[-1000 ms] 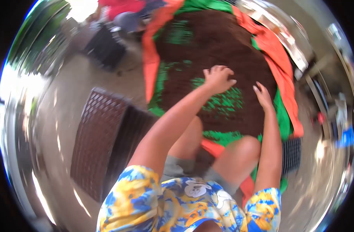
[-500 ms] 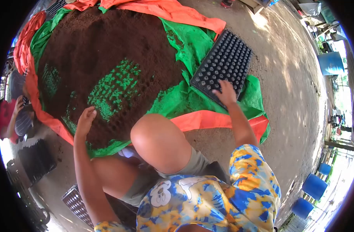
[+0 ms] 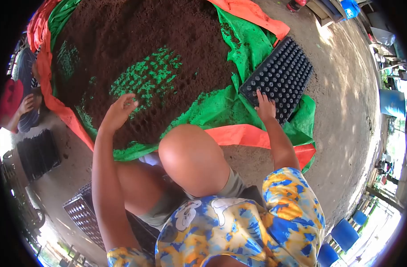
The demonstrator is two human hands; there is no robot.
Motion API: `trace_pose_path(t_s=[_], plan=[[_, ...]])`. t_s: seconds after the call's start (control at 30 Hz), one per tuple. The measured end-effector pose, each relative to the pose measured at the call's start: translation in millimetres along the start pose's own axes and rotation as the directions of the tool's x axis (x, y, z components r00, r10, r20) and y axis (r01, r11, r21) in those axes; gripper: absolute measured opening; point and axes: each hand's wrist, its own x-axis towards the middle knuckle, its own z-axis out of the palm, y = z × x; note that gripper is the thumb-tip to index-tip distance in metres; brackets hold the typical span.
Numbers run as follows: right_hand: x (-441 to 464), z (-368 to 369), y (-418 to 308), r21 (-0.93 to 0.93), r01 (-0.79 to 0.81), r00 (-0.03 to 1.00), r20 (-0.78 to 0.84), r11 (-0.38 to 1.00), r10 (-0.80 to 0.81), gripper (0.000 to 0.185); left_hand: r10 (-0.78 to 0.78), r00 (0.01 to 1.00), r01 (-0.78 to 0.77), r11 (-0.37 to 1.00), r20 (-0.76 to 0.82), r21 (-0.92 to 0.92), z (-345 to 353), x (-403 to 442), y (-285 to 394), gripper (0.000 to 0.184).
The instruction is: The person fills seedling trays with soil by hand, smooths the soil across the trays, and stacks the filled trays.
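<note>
A black seedling tray (image 3: 281,73) lies upside down at the right, on the edge of a green and orange tarp (image 3: 212,116), its round cell bottoms facing up. My right hand (image 3: 265,107) rests on the tray's near left part with fingers stretched out, not gripping it. Dark soil (image 3: 141,26) covers the tarp's middle in a broad bed. Over the near left part of that soil hovers my left hand (image 3: 120,112), its fingers loosely bent and nothing visible in them. Beyond it, green tarp shows through the soil in a dotted patch.
Black trays (image 3: 83,211) sit on the ground by my left side. More black trays (image 3: 38,155) stand farther left, near another person's hand (image 3: 26,103). My bent knee (image 3: 188,149) is at the tarp's near edge. Blue barrels (image 3: 345,235) are at the far right.
The view has shifted, so the tarp and tray appear farther right. My right hand has slid toward the tray's near left corner. My left hand has reached farther forward over the soil.
</note>
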Motion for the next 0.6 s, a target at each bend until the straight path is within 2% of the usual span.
trace_pose_path(t_s=[0.1, 0.2, 0.3, 0.37, 0.4, 0.43, 0.53, 0.6], plan=[[-2.0, -18.3, 6.2, 0.135, -0.114, 0.993, 0.048, 0.984, 0.108, 0.076, 0.014, 1.0, -0.014, 0.999, 0.0, -0.048, -3.3, -2.0, -3.5, 0.045], [-1.4, -30.7, 17.2, 0.164, -0.079, 0.997, 0.001, 0.983, 0.079, 0.066, -0.005, 1.0, 0.004, 0.997, -0.015, -0.071, -9.0, -6.1, -5.5, 0.044], [3.3, -64.4, 34.0, 0.261, -0.147, 0.978, -0.104, 0.954, 0.179, 0.058, 0.015, 1.0, -0.017, 0.995, -0.025, -0.094, -11.4, -6.1, -14.0, 0.044], [7.0, -96.4, 47.5, 0.349, -0.084, 0.929, -0.312, 0.933, 0.2, 0.049, 0.026, 0.999, -0.028, 0.997, -0.035, -0.071, -12.2, -8.8, -13.2, 0.044], [13.8, -96.6, 67.0, 0.281, -0.035, 0.815, -0.548, 0.959, 0.19, 0.045, 0.032, 0.999, -0.034, 0.998, -0.04, -0.059, -12.3, -9.8, -11.6, 0.043], [15.4, -116.8, 74.9, 0.319, -0.108, 0.764, -0.58, 0.942, 0.284, 0.043, 0.032, 0.999, -0.035, 0.998, -0.04, -0.054, -12.2, -10.6, -11.2, 0.043], [19.1, -130.8, 95.1, 0.273, -0.27, 0.556, -0.739, 0.923, 0.381, 0.045, 0.03, 0.999, -0.032, 0.998, -0.031, -0.056, -13.2, -13.7, -8.0, 0.042], [27.8, -142.2, 128.2, 0.239, -0.141, 0.658, -0.703, 0.961, 0.271, 0.046, 0.024, 1.0, -0.025, 0.996, -0.014, -0.086, -15.3, -15.4, -3.4, 0.041]])
